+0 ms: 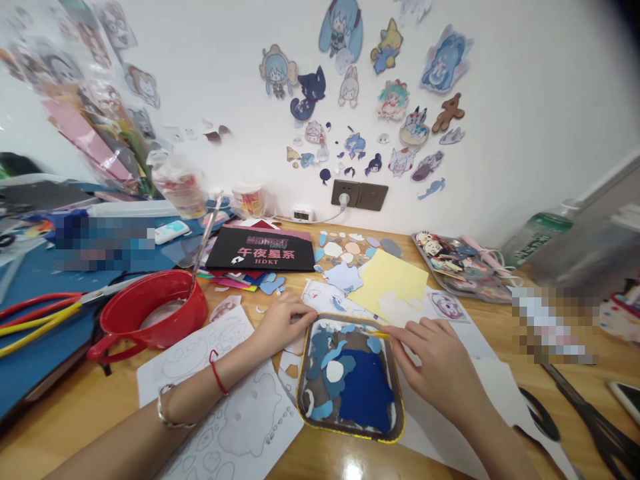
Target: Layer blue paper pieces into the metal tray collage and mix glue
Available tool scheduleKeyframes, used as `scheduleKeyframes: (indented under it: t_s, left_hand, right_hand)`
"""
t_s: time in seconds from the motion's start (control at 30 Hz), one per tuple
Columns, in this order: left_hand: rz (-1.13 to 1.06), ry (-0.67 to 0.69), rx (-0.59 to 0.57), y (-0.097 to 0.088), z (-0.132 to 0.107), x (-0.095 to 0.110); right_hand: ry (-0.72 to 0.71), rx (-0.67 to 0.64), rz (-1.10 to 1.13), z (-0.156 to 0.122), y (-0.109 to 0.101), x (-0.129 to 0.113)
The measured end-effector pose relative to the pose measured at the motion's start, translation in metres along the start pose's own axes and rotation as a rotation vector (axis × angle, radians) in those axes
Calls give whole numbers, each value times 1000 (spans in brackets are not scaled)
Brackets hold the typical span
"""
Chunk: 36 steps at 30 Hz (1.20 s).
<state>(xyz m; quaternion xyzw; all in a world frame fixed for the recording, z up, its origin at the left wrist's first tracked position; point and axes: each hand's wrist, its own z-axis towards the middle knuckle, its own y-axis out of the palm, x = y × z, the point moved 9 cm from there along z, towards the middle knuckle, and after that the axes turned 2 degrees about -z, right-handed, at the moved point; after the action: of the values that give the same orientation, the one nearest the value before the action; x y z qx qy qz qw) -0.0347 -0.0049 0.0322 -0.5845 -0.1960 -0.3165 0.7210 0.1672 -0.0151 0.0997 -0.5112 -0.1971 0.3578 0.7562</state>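
Observation:
A shallow square tray (350,432) with a yellow edge lies before me. Inside are blue, light-blue and white cut-out shapes, among them a big dark-blue piece (367,387). My left hand (283,325) rests at the tray's upper left corner, fingertips closed on its rim. At the upper right of the tray, my right hand (430,353) pinches a slim yellow stick-like thing (379,333) whose tip reaches over the rim; its exact kind is unclear. Beyond the tray lies a yellow paper sheet (387,280). Under my left forearm is a white sheet with pencil outlines (250,427).
A red mug (150,307) with a brush in it stands left, beside yellow- and red-handled scissors (65,310). A black box (263,250) lies at the back. To the right are black scissors (575,400), a sticker-filled tray (460,273) and a green-labelled bottle (540,233).

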Motion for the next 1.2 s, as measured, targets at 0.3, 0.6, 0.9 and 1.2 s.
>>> scheduleKeyframes:
  t_s: [0.3,0.6,0.9,1.2]
  left_hand:
    - [-21,14,2,0,0,2]
    - [-7,12,12,-1,0,2]
    - [4,17,16,-2,0,3]
    - [5,28,18,-2,0,3]
  right_hand:
    - [-79,-208,215,0,21,-29]
    - [-76,-236,240,0,21,-30]
    - [-149,-334,370,-2,15,-42]
    - [-258,-314,334,-4,14,-54]
